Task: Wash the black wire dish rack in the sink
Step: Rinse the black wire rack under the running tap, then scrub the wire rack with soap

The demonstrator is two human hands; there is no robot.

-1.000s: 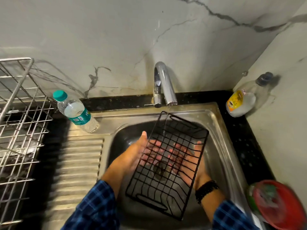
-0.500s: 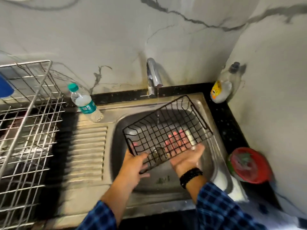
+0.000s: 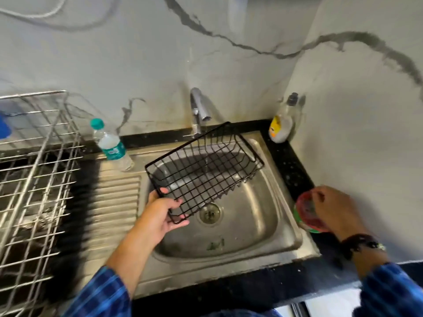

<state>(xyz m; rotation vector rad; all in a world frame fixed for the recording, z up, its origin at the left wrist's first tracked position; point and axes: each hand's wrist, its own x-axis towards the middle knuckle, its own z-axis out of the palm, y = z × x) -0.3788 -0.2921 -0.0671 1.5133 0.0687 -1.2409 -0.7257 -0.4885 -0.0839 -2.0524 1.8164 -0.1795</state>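
The black wire dish rack (image 3: 203, 168) hangs tilted over the steel sink (image 3: 258, 225), under a thin stream of water from the tap (image 3: 199, 108). My left hand (image 3: 162, 213) grips the rack's near left corner and carries it alone. My right hand (image 3: 336, 209) is off the rack, over the black counter at the right, with its fingers on a red and green tub (image 3: 305, 213). Whether the fingers are closed around the tub I cannot tell.
A large steel wire rack (image 3: 34, 179) stands on the left. A water bottle with a teal cap (image 3: 109, 145) sits behind the ribbed drainboard (image 3: 114, 202). A dish soap bottle (image 3: 282, 124) stands in the back right corner by the marble wall.
My right hand has let go of the rack and moved right to the red tub. The rack has swung level, now held by my left hand only. The view pulled back.
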